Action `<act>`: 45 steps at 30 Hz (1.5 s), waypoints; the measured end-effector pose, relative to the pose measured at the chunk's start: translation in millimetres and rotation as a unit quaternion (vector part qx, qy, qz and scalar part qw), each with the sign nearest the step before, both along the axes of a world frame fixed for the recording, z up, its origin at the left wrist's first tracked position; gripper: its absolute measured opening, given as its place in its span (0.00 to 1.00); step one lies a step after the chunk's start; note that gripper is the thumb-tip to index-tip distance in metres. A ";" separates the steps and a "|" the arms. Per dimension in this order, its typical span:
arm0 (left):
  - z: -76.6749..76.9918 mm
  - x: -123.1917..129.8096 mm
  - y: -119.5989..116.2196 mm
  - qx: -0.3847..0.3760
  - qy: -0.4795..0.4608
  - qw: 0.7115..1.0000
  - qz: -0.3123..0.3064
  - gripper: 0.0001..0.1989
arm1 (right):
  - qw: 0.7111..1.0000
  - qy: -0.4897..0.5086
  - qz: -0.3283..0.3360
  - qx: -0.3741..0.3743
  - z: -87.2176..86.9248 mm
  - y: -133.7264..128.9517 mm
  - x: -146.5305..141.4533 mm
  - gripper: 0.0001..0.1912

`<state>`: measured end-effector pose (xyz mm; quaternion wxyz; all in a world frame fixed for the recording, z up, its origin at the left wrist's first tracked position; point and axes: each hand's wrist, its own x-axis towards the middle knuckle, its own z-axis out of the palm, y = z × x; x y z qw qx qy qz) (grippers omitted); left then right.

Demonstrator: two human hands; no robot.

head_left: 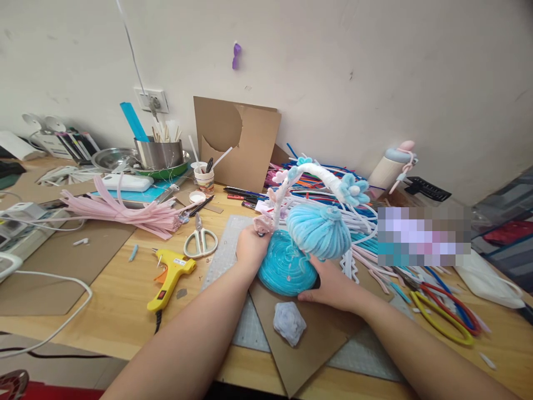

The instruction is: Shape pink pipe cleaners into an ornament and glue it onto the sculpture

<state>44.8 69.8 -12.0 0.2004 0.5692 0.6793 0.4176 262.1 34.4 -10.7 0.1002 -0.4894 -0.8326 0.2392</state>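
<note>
A blue fuzzy pipe-cleaner basket (pixel 287 266) with a coiled round face tilts toward me above a piece of cardboard (pixel 308 361). Its white wrapped handle (pixel 320 173) arches over the top and carries blue and pink fuzzy flowers (pixel 355 190). A lighter blue, ribbed, pumpkin-like dome (pixel 320 230) sits at its upper right. My left hand (pixel 252 247) is closed round the left side, near the handle's base. From the lower right, my right hand (pixel 333 284) grips the edge, its thumb underneath and its other fingers hidden behind. A pale crumpled lump (pixel 289 323) lies in front on the cardboard.
To the left lie a yellow glue gun (pixel 170 275), white-handled scissors (pixel 200 241) and a pink pipe-cleaner bundle (pixel 125 208). Colourful pipe cleaners (pixel 250 172) spread behind the basket. Yellow-and-red-handled pliers (pixel 441 316) and a bottle (pixel 389 169) are at right. A cutting mat (pixel 366 355) lies under the cardboard.
</note>
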 end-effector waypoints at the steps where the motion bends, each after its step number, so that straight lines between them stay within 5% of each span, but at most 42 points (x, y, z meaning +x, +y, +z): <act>1: 0.3 0.0 -0.1 -0.001 -0.001 1.000 0.001 0.08 | 1.000 -0.001 0.000 -0.003 0.3 -0.1 -0.1 0.51; 24: 4.1 -0.5 -2.9 -0.012 -0.039 0.999 -0.008 0.06 | 1.000 -0.014 -0.013 0.001 -1.4 -1.0 -2.2 0.47; 28: 7.0 -0.9 -6.0 0.008 -0.051 0.999 0.013 0.13 | 1.000 -0.006 -0.006 0.001 0.2 -1.5 -2.8 0.46; 33: 31.3 -9.1 -11.3 0.071 -0.020 0.992 0.100 0.15 | 1.000 0.015 0.003 0.021 -3.3 -1.5 -0.5 0.52; 38: 63.5 -15.9 -1.2 0.077 0.069 0.993 0.056 0.07 | 0.999 0.034 0.023 0.029 -2.2 -2.3 -0.4 0.50; 45: 70.0 -13.4 10.1 0.061 0.147 0.987 0.032 0.08 | 0.998 0.039 0.025 0.030 0.7 -1.9 -0.9 0.51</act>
